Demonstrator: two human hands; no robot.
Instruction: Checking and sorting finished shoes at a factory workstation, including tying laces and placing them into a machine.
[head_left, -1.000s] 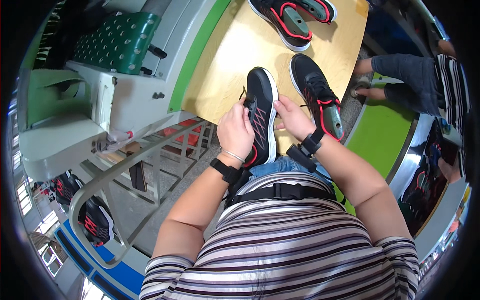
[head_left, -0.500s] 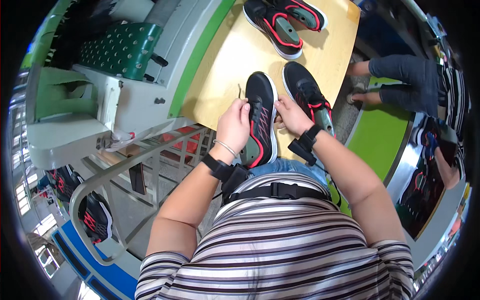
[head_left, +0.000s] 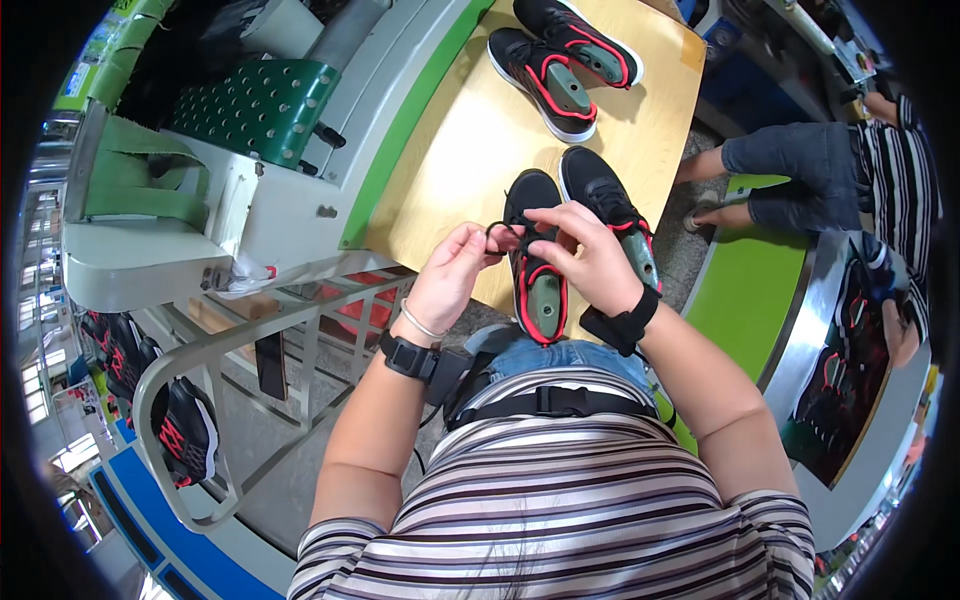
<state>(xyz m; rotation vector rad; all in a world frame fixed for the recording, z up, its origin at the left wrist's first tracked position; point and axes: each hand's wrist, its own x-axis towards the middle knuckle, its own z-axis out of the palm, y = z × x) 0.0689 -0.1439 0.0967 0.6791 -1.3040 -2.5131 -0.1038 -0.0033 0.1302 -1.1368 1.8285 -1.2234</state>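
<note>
A black sneaker [head_left: 533,193] with red collar trim and a green shoe last inside lies on the wooden tabletop [head_left: 440,160], toe pointing away from me. Over its tongue, a black shoelace [head_left: 497,230] runs in a loop between my hands. My left hand [head_left: 450,272] pinches the lace beside the sneaker's left edge. From the right, my right hand [head_left: 588,255] reaches across the sneaker, its thumb and fingertips closed on the lace. Part of the sneaker's middle is covered by my fingers. Close on the right lies a matching sneaker [head_left: 598,180], also with a last in it.
Another pair of sneakers [head_left: 545,80] lies at the table's far end. A white machine with a perforated green guard [head_left: 255,110] stands left. Below it, a metal rack [head_left: 210,360] holds more shoes [head_left: 185,430]. At right, a person in shorts [head_left: 800,175] stands by a green surface [head_left: 745,290].
The sneaker has turned more upright, with its laces facing me. My hands have left its sides and come together over the tongue, taking hold of the lace.
</note>
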